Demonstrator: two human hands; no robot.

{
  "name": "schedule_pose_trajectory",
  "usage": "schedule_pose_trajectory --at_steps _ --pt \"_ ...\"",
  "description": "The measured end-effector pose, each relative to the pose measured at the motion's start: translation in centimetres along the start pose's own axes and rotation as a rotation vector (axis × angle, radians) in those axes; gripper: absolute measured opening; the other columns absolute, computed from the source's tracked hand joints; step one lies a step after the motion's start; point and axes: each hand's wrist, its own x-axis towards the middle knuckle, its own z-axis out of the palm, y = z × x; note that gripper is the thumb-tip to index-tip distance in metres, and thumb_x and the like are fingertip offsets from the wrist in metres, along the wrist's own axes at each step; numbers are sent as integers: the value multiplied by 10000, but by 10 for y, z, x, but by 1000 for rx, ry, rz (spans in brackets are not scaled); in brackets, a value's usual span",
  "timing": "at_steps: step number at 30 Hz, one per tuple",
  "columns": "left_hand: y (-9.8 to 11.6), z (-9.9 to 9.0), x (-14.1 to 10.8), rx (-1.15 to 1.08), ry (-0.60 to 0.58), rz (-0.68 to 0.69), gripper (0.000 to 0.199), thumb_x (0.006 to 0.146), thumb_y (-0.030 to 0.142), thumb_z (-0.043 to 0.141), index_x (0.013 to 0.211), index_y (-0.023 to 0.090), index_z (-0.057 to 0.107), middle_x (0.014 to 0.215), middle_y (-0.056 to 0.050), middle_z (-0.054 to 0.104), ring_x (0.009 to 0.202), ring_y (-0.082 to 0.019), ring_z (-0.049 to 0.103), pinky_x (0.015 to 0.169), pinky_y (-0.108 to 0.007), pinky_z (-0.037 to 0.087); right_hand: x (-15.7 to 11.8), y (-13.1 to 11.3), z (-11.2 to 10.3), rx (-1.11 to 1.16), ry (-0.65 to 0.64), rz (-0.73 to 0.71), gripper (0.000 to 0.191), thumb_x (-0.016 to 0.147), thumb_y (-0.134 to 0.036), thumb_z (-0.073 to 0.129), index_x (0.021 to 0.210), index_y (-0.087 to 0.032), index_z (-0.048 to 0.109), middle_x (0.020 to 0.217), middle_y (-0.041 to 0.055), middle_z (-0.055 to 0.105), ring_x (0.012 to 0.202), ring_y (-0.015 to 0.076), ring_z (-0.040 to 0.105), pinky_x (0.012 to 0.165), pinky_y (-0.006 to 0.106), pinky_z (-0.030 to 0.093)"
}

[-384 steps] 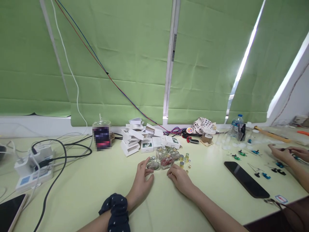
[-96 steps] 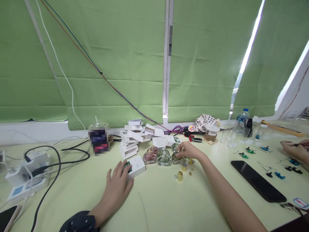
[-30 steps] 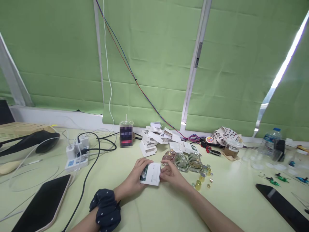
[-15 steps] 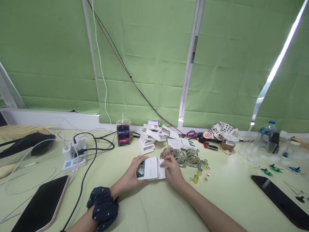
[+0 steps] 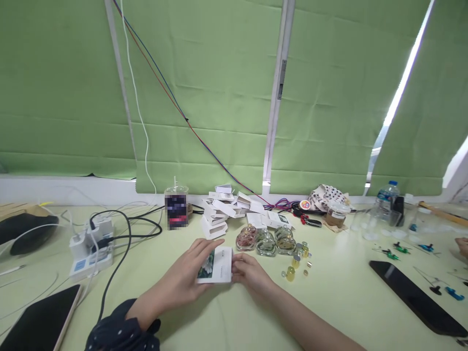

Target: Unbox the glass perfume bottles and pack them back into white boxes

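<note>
Head view: a pale table (image 5: 226, 324) is overlooked, with green blinds (image 5: 204, 87) hung behind it.
White box (image 5: 221, 265): held between the two hands, nearer the wearer than the glass bottles; a flower picture is shown at its left end. Whether the table is touched by it cannot be told.
Left hand (image 5: 185, 273): clamped on the left end of the white box; a dark, dotted scrunchie (image 5: 122, 331) is worn at the wrist.
Right hand (image 5: 254, 277): bent fingers are set at the right end of the white box; the fingertips are partly hidden, so whether that end is pinched cannot be told.
Glass bottles (image 5: 266, 243): clustered just beyond the right hand; pinkish contents are seen at left, greenish ones in the middle and at right.
Yellow caps (image 5: 295, 263): scattered beside the bottles, on the right.
Open cartons (image 5: 219, 210): heaped behind the bottles and to their left.
Drink cup (image 5: 176, 209): stood left of the heap.
Right side: a black phone (image 5: 417, 296) is laid flat; a co-worker's hand (image 5: 462, 246) is partly shown at the edge.
</note>
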Motion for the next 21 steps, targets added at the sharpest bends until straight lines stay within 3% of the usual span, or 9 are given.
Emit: schedule_pose_trajectory --at_steps 3,7,12,17,21 --pt "13 -10 2 80 -53 4 836 677 78 615 1414 299 286 1297 -87 485 1170 -318 372 930 -480 429 -6 -1 8 135 -24 58 298 600 -243 676 863 -158 564 696 37 676 638 163 616 580 264 430" --pt "24 -20 6 98 -82 10 834 684 85 625 1414 312 291 1294 -86 498 1150 -320 401 908 -482 443 -12 1 17 258 -53 92 258 706 -221 638 935 -103 620 787 78 699 678 151 626 626 256 453" --pt "27 -38 11 -3 53 -6 740 776 268 647 1413 306 271 1383 -100 401 1258 -298 383 1020 -458 381 -16 6 23 471 -111 244 315 928 -263 392 1116 -115 598 999 103 705 779 167 665 654 270 506" --pt "5 -40 9 -110 253 -129 747 718 373 711 1363 289 343 1404 -90 383 1309 -310 352 1078 -472 317 -15 6 17 522 -113 293 373 948 -364 399 1173 -109 553 945 110 716 674 172 678 530 246 522" --pt "-27 -32 -1 -408 355 -404 768 639 400 764 1314 262 426 1351 -93 482 1192 -315 502 983 -434 438 -12 4 9 454 -47 231 330 896 -305 515 1132 -76 539 894 124 710 681 184 683 552 267 556"
